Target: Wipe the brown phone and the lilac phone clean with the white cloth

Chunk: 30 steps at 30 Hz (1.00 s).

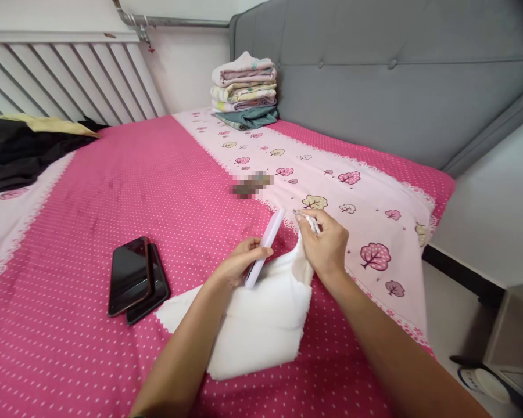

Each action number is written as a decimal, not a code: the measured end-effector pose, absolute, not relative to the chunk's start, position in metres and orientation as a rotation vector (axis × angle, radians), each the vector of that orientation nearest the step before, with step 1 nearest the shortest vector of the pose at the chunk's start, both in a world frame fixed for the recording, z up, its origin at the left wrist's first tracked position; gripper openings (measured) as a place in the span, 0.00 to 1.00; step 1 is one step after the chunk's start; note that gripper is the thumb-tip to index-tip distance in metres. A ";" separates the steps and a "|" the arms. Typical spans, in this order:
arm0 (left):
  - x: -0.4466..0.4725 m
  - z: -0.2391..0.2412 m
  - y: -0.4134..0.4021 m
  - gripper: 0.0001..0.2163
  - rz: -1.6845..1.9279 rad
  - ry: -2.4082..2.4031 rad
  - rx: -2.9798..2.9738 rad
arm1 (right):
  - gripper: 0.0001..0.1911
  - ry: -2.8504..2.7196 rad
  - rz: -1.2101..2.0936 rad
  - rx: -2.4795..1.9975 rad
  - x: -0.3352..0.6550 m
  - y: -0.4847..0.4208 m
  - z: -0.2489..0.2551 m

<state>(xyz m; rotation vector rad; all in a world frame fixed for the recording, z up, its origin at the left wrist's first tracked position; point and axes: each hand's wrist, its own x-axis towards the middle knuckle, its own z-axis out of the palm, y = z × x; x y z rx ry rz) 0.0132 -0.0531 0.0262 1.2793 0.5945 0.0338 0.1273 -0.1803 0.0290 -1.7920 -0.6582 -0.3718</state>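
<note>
My left hand (240,264) grips a slim white phone (265,244) edge-on, tilted up to the right above a white cloth (253,328). My right hand (325,244) pinches a gathered corner of that cloth just right of the phone's upper end. The cloth's remaining part lies spread on the pink dotted bed sheet (157,186) below both hands. Two dark phones (135,278) lie stacked, screens up, on the sheet to the left of my left forearm.
A stack of folded cloths (244,90) sits at the far end by the grey padded headboard (396,87). Dark clothing (21,151) lies at the far left. A small blurred object (251,184) rests mid-bed. The bed's edge and floor are at right.
</note>
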 end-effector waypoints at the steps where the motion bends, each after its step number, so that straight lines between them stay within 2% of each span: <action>1: 0.011 0.031 -0.051 0.18 0.040 0.588 1.283 | 0.09 -0.653 -0.400 -1.792 0.131 -0.183 0.031; 5: 0.000 0.046 -0.041 0.17 0.075 0.565 1.295 | 0.09 -0.612 -0.611 -1.789 0.159 -0.199 0.035; 9: 0.001 0.041 -0.040 0.15 0.080 0.576 1.262 | 0.11 -0.449 -0.866 -1.816 0.182 -0.210 0.030; 18: 0.017 0.011 -0.052 0.15 -0.079 0.589 1.285 | 0.12 -0.914 -0.558 -1.852 0.137 -0.182 0.023; 30: 0.015 0.013 -0.047 0.17 -0.154 0.545 1.322 | 0.12 -0.919 -0.429 -1.926 0.132 -0.180 0.015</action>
